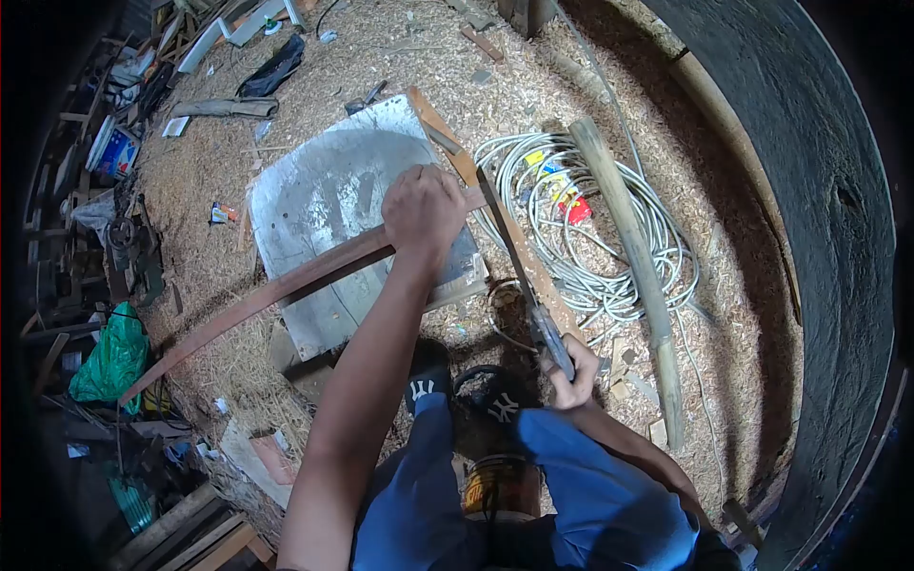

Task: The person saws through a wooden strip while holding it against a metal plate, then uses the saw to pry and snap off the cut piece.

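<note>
My left hand (425, 215) is closed over a long, thin, slightly curved wooden strip (286, 285), pressing it down on a worn whitish seat-like board (333, 195). The strip runs from the lower left to just past the board's right edge. In my right hand (571, 373) is the handle of a handsaw (522, 271). Its narrow dark blade points up and away from me and crosses the strip near its right end, a short way right of my left hand. A flat brown wooden piece (519, 238) lies beneath the blade, along the board's right side.
Coiled grey cable (624, 276) lies right of the board, with a round wooden pole (624, 219) across it. Wood shavings cover the ground. A large dark curved timber (809, 171) stands at the right. Between my legs is a labelled tin (501, 483); a green bag (112, 357) lies left.
</note>
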Tool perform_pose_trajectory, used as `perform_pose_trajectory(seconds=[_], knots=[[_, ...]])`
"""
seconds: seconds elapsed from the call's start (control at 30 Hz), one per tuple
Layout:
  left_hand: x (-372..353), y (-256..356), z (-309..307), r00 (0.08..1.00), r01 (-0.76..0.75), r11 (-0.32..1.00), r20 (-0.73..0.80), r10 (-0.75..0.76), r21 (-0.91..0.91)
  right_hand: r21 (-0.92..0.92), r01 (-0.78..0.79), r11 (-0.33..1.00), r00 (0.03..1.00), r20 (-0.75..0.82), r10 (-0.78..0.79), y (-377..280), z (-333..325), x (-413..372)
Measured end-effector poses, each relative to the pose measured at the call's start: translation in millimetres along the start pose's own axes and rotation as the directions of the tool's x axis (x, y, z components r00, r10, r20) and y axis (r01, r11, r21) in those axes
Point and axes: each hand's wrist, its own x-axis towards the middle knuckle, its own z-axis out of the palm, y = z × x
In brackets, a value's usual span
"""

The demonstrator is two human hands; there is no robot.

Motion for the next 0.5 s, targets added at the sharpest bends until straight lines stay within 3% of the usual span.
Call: perform_pose_trajectory(seconds=[0.1, 0.17, 0.3, 0.37, 0.5], knots=[[1, 0, 1, 1.0, -0.002, 1.0, -0.014, 0.003, 0.004, 0.035, 0.03, 0.999, 0.999, 0.041, -0.032, -15, 21, 38], [-1, 0, 3, 0.999, -0.003, 1.0, -0.032, 0.003, -0.002, 0.107, -0.042, 0.993, 0.999, -0.03, 0.045, -17, 33, 63], [3, 1, -1, 1.0, 0.016, 1.0, 0.012, -0.016, 0.015, 0.026, 0.081, 0.996, 0.997, 0.013, -0.082, -17, 14, 37], [3, 0, -1, 0.998, 0.034, 0.999, 0.05, -0.035, 0.021, 0.027, 0.049, 0.998, 0.999, 0.017, -0.05, -1, 0, 3], [0, -1, 2, 1.0, 0.003, 1.0, -0.001, -0.003, 0.018, 0.034, 0.047, 0.998, 0.999, 0.022, -0.048, -10, 10, 21]])
